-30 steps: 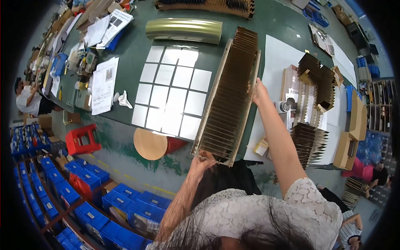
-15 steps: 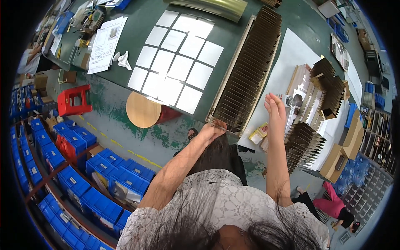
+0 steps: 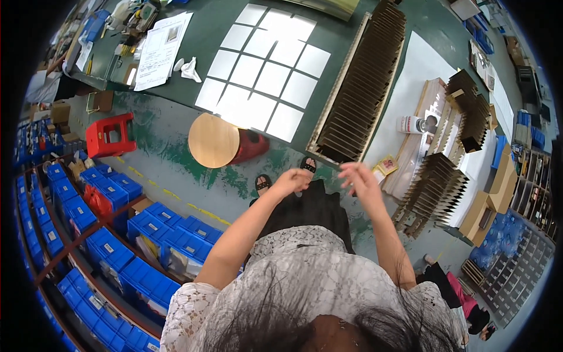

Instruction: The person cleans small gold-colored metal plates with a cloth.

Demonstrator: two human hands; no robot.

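Note:
My left hand [image 3: 293,181] is held in front of my dark skirt, just short of the green table's edge. Its fingers are loosely bent and a little apart, with nothing visible in them. To its right, my right hand [image 3: 362,182] hovers by the near end of a long narrow tray. Its fingers are spread and bent, and no object shows in them. The tray [image 3: 339,76] has a pale side rail and a long row of thin dark-brown plates [image 3: 360,88] standing close together. A small yellow packet [image 3: 385,166] lies right of my right hand.
White squares [image 3: 271,76] lie in rows on the green table [image 3: 193,41], beside printed papers [image 3: 161,53]. A white can [image 3: 412,124] and more slotted brown pieces [image 3: 434,182] stand at right. A round wooden stool [image 3: 214,141], a red stool [image 3: 111,135] and blue bins [image 3: 105,249] are at left.
My left hand has come away from the tray's near end. My right hand has dropped down and left from beside the can, toward the left hand. The view has shifted slightly.

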